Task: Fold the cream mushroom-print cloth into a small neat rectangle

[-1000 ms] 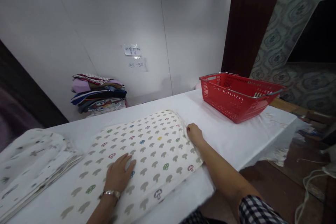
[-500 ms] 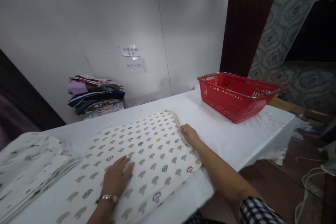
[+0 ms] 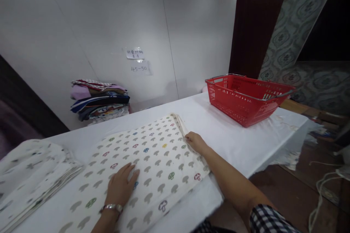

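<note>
A white cloth printed with small mushrooms [image 3: 155,165] lies folded and spread across the table in front of me. My left hand [image 3: 121,184], with a metal bracelet at the wrist, rests flat on the cloth near its middle, fingers stretched out. At the cloth's right edge my right hand [image 3: 196,142] pinches the layered border between thumb and fingers. The edge rises slightly there and its layers show as a fold. The tips of the right fingers are partly hidden by the cloth.
Another folded white cloth [image 3: 35,174] with dark print lies to the left. A red plastic basket [image 3: 246,107] stands at the table's right. Folded clothes [image 3: 101,98] are stacked by the wall, below paper labels [image 3: 140,68]. The white table [image 3: 235,149] ends at right above the floor.
My right hand has shifted slightly left, drawing the cloth's right edge inward so its layers show more. The left hand stays in place.
</note>
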The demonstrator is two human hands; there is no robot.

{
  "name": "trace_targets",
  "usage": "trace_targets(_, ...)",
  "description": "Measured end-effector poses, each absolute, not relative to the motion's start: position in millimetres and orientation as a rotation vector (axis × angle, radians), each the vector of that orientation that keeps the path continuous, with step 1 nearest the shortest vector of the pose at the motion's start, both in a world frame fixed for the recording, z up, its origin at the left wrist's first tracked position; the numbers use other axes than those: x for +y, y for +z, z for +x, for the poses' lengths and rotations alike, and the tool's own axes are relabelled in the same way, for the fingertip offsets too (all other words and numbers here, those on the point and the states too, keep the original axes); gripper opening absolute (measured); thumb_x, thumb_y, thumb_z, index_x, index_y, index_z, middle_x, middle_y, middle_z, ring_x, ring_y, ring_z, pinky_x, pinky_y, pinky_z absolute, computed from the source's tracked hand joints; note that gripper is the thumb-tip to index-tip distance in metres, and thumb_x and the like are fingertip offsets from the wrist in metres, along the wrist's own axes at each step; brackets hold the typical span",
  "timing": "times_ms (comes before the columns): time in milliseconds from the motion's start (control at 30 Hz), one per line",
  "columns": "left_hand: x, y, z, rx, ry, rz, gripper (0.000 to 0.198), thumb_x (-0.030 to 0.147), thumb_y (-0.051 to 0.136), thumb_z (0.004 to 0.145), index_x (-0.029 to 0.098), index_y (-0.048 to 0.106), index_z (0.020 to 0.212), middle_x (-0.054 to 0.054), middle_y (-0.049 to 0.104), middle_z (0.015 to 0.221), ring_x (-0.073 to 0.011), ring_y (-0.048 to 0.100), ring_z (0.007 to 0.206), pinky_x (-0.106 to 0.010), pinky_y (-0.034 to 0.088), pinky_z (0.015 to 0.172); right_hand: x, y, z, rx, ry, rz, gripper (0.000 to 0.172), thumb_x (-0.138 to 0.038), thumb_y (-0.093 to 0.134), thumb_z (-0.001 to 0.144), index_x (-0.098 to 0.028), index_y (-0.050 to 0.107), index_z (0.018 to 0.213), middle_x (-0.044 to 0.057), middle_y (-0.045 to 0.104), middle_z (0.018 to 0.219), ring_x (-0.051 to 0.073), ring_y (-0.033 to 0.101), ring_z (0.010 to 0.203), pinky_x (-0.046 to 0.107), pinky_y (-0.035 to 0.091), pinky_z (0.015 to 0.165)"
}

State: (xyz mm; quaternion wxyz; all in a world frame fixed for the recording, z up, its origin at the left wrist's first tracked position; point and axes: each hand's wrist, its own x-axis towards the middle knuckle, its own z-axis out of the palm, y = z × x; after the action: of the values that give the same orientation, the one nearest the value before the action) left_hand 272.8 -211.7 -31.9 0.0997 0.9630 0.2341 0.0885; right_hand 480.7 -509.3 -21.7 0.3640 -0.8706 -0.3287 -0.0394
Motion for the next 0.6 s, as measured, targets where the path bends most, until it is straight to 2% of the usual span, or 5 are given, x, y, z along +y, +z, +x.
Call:
trace_targets(133,-212,-31,274,0.677,0.268,2.851,0.058,0.055,0.032,0.079,0.021,0.059,0.116,-0.005,0.049,0.134,-0.0250,0.042,0.125,-0.044,0.029,0.107,-514,-21,486,-0.496,-0.056,-2.205,0.025,-0.021,0.053,0.081,-0.017,0.065,0.102,0.005,0.065,0.093,0.015,0.059,0.082,0.024,0.042,0.077)
trace_targets(300,-213,-33,273,0.691,0.267,2.845,0.057,0.054,0.032,0.079,0.021,0.059,0.116,-0.005,0.050,0.134,-0.0248,0.042,0.125,-0.044,0.029,0.107,-526,-17,485,-0.325,0.072,-2.243,0.046,-0.046,0.052,0.083,-0.016,0.059,0.117,0.008,0.066,0.097,0.019,0.060,0.087,0.026,0.043,0.076)
trace_targets(400,-211,-31,272,0.692,0.254,2.825,0.055,0.053,0.033,0.079,0.021,0.059,0.116,-0.004,0.049,0.134,-0.0240,0.043,0.124,-0.043,0.030,0.107,-531,-12,482,-0.355,0.123,-2.300,0.047,-0.036,0.057,0.078,-0.020,0.056,0.122,0.006,0.066,0.104,0.020,0.059,0.092,0.026,0.042,0.078)
trace_targets(500,-213,-14,276,0.707,0.192,2.788,0.051,0.052,0.036,0.079,0.021,0.061,0.111,-0.005,0.052,0.132,-0.0251,0.050,0.117,-0.041,0.036,0.102,-531,-8,478,-0.436,0.077,-2.253,0.044,-0.021,0.051,0.077,-0.021,0.056,0.121,0.004,0.066,0.103,0.018,0.060,0.091,0.026,0.042,0.080)
trace_targets(600,-236,17,296,0.639,0.223,2.749,0.051,0.054,0.034,0.081,0.020,0.061,0.109,-0.007,0.059,0.122,-0.0258,0.055,0.108,-0.039,0.040,0.096,-526,-5,472,-0.559,0.091,-2.145,0.053,-0.018,0.052,0.074,-0.021,0.052,0.127,0.005,0.065,0.107,0.018,0.061,0.088,0.026,0.043,0.081)
